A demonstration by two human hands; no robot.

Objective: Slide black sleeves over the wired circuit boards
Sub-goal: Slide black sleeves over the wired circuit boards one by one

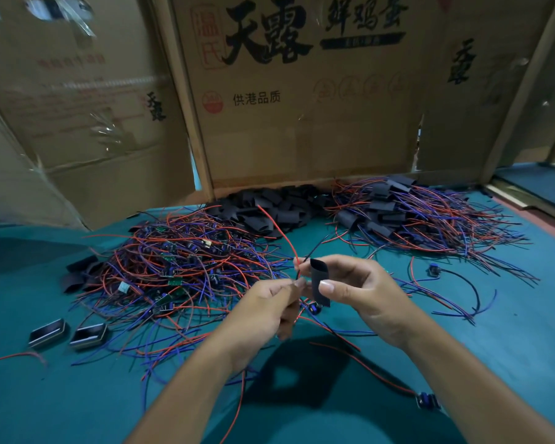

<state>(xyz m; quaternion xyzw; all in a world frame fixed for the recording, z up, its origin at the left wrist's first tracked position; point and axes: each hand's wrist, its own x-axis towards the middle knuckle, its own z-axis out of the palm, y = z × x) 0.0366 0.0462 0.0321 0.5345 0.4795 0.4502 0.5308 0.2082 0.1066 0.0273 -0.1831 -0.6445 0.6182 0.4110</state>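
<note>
Above the green bench, your right hand pinches an upright black sleeve between thumb and fingers, while your left hand pinches the red wire beside it

A small assembly workshop: heaps of wired circuit boards on a green bench, cardboard walls.

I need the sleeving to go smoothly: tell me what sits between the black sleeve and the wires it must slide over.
Nothing visible. The right hand holds the black sleeve right beside the wires that the left hand pinches; the board itself is hidden below.
</note>
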